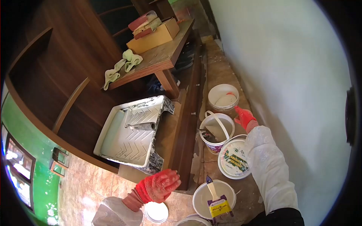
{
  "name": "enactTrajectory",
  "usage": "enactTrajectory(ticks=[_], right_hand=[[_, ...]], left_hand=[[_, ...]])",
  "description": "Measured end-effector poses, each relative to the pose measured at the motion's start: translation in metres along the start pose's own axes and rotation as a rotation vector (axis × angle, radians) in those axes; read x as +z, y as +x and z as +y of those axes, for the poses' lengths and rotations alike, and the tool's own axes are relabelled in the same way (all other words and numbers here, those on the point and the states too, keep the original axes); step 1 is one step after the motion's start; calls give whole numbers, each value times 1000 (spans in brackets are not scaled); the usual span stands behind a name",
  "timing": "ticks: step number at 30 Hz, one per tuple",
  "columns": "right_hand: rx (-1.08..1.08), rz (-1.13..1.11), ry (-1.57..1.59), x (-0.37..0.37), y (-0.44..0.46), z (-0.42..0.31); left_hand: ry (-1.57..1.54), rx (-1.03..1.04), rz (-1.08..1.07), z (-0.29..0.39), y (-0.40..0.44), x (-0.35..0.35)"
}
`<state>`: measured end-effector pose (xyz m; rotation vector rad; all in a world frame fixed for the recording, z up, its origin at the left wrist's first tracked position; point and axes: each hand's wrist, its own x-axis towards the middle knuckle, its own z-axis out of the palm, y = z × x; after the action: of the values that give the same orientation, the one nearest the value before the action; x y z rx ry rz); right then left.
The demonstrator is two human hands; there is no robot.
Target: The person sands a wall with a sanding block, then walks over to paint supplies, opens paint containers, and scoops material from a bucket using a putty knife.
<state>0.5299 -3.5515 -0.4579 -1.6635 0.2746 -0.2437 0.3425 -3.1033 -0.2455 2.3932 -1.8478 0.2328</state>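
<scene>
My left hand, in a red glove, is held over the floor just below the paint tray, its fingers stretched out and holding nothing. My right hand, also red-gloved, is at the near rim of a white bucket by the wall. Its fingers look closed on that rim, with the fingertips partly hidden. Beside it stands a white bucket with a raised handle. A lid with green print lies nearer me. A brush with a yellow label rests across another white container.
A roller lies in the tray on a wooden ledge. Behind it, a wooden bench holds a cardboard box and a pale green cloth. A pale wall runs along the right. A round white lid is on the tiled floor.
</scene>
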Motion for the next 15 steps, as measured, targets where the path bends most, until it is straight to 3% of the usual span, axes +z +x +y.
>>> enactTrajectory(ticks=[2, 5, 10, 15], right_hand=[[276, 199, 413, 16, 7, -16], [451, 170, 493, 23, 46, -3], [448, 149, 570, 37, 77, 10], [370, 120, 798, 57, 119, 77]], left_hand=[[-52, 19, -159, -4, 4, -4], [-91, 2, -190, -8, 1, 1], [-56, 5, -218, -10, -2, 3], [3, 21, -216, -11, -5, 3]])
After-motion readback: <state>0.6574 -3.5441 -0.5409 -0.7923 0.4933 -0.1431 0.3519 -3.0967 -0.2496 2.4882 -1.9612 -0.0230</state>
